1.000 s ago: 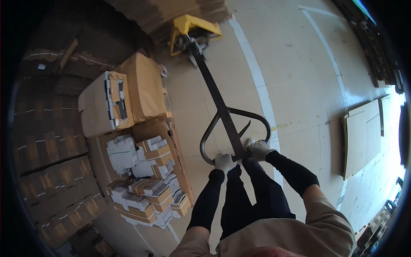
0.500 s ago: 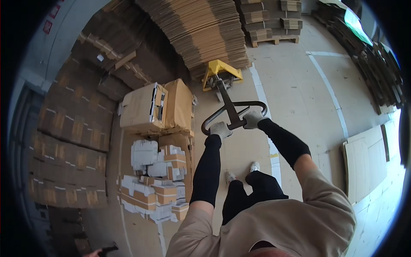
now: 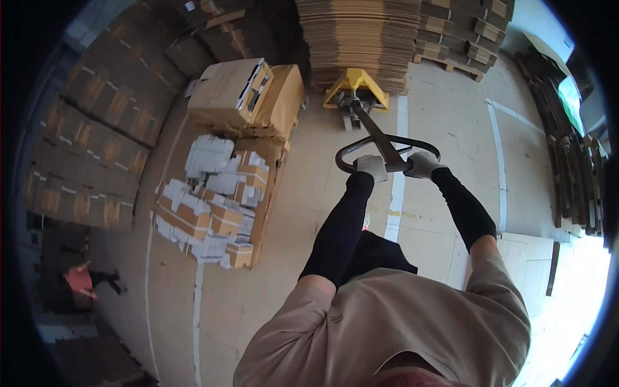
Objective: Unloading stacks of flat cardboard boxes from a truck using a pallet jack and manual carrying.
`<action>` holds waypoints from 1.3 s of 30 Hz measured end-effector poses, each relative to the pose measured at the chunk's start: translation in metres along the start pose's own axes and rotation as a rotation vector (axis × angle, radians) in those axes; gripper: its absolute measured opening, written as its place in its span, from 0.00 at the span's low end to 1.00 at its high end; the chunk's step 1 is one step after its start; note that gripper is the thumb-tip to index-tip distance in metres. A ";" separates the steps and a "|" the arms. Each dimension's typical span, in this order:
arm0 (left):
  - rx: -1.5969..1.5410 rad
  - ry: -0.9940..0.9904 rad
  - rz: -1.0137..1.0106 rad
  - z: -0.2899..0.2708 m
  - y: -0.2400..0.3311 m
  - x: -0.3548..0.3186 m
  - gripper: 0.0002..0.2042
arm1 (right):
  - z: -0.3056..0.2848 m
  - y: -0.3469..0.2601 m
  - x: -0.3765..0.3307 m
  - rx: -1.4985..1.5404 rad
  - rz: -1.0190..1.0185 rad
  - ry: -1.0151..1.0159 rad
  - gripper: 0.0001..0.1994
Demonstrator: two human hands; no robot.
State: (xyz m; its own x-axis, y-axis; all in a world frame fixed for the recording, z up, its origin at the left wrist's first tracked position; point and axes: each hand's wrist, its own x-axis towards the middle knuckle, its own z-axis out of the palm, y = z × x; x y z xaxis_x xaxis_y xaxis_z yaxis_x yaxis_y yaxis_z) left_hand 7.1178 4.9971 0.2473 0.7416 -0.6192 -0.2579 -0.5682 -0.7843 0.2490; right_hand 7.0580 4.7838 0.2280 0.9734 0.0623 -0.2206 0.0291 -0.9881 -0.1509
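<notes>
Both my arms stretch forward to the dark looped handle [image 3: 380,143] of a yellow pallet jack [image 3: 356,82]. My left hand [image 3: 371,168], in a pale work glove, is closed around the near bar on the left of the shaft. On the right of it my right hand [image 3: 422,165], gloved the same way, grips the bar too. The handle tilts toward me from the jack's base. A tall stack of flat cardboard sheets [image 3: 361,39] rises directly behind the yellow frame; the forks are hidden from view.
On my left a pallet [image 3: 264,226] bears wrapped bundles and brown-and-white cartons [image 3: 193,219]. Tall stacks of bundled cardboard [image 3: 90,142] line the far left. A person in a red top [image 3: 78,280] is at the lower left. Dark flattened cardboard [image 3: 567,155] leans along the right.
My view has turned, so the cartons and pallet appear farther left and up. The jack and handle sit farther right in view, still in both hands. The person at lower left now shows more fully.
</notes>
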 end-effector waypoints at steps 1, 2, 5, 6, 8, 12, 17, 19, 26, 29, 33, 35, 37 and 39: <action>-0.008 -0.039 -0.029 0.004 0.006 -0.015 0.16 | 0.004 -0.005 -0.015 0.035 0.030 -0.070 0.18; 0.001 -0.025 -0.011 0.009 0.009 -0.028 0.16 | 0.015 -0.007 -0.030 -0.020 -0.020 0.005 0.17; 0.007 0.011 0.000 0.031 0.006 -0.071 0.18 | 0.030 -0.038 -0.065 0.001 0.001 0.033 0.17; 0.008 0.009 -0.006 0.035 0.008 -0.083 0.18 | 0.030 -0.045 -0.077 0.003 0.005 0.011 0.17; 0.012 -0.003 -0.014 0.044 0.017 -0.108 0.18 | 0.035 -0.056 -0.102 0.015 0.021 -0.037 0.17; 0.019 0.004 -0.006 0.066 0.046 -0.166 0.18 | 0.055 -0.065 -0.161 0.019 -0.015 0.019 0.18; 0.014 -0.011 -0.001 0.094 0.076 -0.244 0.18 | 0.083 -0.090 -0.244 -0.023 0.011 -0.016 0.19; 0.054 -0.011 -0.007 0.104 0.083 -0.280 0.18 | 0.087 -0.111 -0.278 0.009 -0.006 0.020 0.19; 0.092 -0.087 -0.030 0.145 0.131 -0.397 0.19 | 0.119 -0.152 -0.405 0.058 -0.004 0.006 0.18; 0.092 -0.074 -0.035 0.170 0.154 -0.449 0.19 | 0.139 -0.166 -0.463 0.057 -0.016 0.055 0.17; 0.072 -0.102 -0.033 0.192 0.178 -0.522 0.19 | 0.152 -0.198 -0.534 0.095 0.038 -0.078 0.16; 0.075 -0.087 -0.015 0.206 0.191 -0.560 0.19 | 0.162 -0.209 -0.576 0.092 0.039 -0.029 0.16; 0.075 -0.099 -0.005 0.219 0.208 -0.596 0.19 | 0.176 -0.219 -0.618 0.092 0.042 -0.003 0.16; 0.060 -0.126 0.008 0.230 0.221 -0.630 0.19 | 0.187 -0.232 -0.655 0.075 0.066 0.012 0.17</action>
State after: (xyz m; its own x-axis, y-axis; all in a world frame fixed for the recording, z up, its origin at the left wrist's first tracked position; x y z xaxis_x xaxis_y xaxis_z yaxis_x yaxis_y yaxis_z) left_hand 6.4424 5.2052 0.2499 0.6885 -0.6221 -0.3726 -0.5970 -0.7780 0.1958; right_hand 6.3710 4.9988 0.2271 0.9752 -0.0052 -0.2211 -0.0524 -0.9767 -0.2080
